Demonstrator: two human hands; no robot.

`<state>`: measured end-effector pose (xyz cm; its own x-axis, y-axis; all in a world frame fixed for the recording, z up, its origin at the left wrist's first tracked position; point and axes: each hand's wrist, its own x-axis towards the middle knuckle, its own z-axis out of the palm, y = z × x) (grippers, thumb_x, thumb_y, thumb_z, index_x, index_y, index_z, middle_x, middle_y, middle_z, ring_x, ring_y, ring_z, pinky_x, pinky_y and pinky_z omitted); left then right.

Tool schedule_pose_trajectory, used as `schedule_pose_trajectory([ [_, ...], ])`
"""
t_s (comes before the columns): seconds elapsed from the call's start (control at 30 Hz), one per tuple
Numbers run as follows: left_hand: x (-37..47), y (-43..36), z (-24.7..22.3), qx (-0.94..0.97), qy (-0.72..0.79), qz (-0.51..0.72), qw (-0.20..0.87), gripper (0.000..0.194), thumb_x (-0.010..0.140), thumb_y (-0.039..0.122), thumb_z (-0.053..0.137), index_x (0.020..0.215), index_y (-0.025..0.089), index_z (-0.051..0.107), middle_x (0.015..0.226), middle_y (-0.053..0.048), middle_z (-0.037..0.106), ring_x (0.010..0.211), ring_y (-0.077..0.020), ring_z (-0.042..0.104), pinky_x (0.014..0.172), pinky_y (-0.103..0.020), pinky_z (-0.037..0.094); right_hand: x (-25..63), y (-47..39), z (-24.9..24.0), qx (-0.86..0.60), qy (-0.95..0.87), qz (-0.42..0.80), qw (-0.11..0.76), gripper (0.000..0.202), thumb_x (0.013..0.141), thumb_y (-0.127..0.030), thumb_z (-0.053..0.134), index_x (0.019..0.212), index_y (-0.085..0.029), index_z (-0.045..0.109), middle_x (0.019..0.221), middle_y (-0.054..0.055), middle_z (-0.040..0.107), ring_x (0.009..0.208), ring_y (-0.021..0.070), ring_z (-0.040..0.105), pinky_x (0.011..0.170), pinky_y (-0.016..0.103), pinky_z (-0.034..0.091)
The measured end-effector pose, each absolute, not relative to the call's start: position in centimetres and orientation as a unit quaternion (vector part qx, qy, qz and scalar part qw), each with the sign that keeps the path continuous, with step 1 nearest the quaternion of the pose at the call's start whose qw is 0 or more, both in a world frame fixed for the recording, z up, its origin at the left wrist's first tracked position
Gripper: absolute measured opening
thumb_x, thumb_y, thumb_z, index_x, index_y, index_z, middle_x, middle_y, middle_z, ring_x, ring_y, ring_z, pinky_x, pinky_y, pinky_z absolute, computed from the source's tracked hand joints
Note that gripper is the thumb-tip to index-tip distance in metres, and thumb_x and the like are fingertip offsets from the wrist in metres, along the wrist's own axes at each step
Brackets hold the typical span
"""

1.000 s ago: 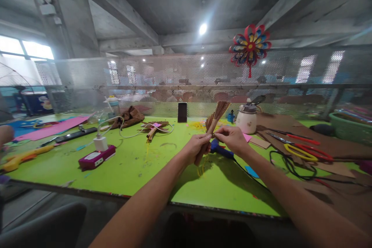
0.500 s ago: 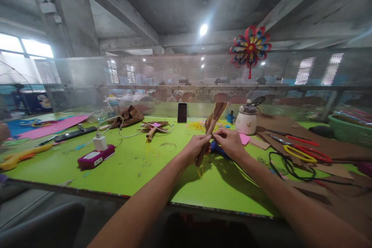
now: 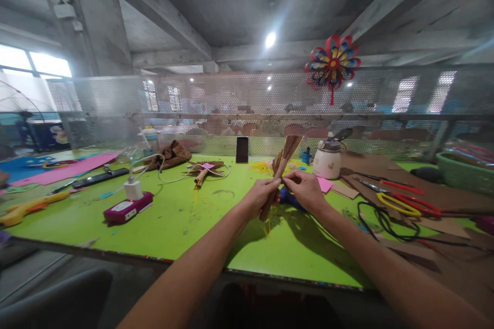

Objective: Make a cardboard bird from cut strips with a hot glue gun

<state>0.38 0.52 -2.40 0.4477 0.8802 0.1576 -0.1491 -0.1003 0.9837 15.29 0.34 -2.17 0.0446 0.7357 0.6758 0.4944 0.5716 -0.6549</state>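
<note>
A bundle of pleated brown paper (image 3: 290, 148), spread like a fan at its top and narrow below, stands tilted above the table. My left hand (image 3: 263, 195) is closed around its narrow lower part, thumb on the near side. Close beside that thumb, my right hand (image 3: 306, 187) pinches with thumb and fingertips at the bundle's right edge; what lies between them is too small to make out. Partly hidden behind my right hand is a blue object (image 3: 288, 198). A similar brown paper piece (image 3: 204, 174) with a rolled stem lies on the table to the left.
On the green table (image 3: 173, 226) lie a purple power socket (image 3: 127, 208) with a white charger, a yellow tool (image 3: 33, 209) and a phone (image 3: 242, 149). Rightward are a white jar (image 3: 326, 160), scissors (image 3: 409, 204), black cord, brown sheets and a green basket (image 3: 465, 174).
Both my hands and the paper bundle keep almost the same position. At the far left edge, a blurred hand has drawn back and the pink and blue sheets have shifted slightly.
</note>
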Motion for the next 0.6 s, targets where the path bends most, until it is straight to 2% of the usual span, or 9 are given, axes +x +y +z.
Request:
schedule_pose_trajectory([
  [0.33,0.3,0.5,-2.1,0.593,0.303,0.438,0.603,0.032,0.068,0.043,0.062,0.075,0.013,0.054,0.054,0.002,0.050,0.046,-0.0077,0.045,0.046,-0.021,0.031,15.8,0.6,-1.8,-0.460,-0.687,0.120,0.549,0.018,0.070,-0.033,0.058,0.066,-0.016,0.065,0.060,0.003,0.064,0.056,0.0154,0.055,0.054,0.027,0.043],
  [0.6,0.0,0.7,-1.8,0.579,0.304,0.426,0.625,0.030,0.072,0.040,0.060,0.084,0.013,0.056,0.054,0.001,0.050,0.046,-0.0079,0.046,0.044,-0.020,0.032,16.7,0.9,-1.6,-0.439,-0.679,0.119,0.577,0.028,0.076,-0.041,0.053,0.068,-0.016,0.065,0.064,0.004,0.066,0.059,0.0172,0.059,0.058,0.029,0.047],
])
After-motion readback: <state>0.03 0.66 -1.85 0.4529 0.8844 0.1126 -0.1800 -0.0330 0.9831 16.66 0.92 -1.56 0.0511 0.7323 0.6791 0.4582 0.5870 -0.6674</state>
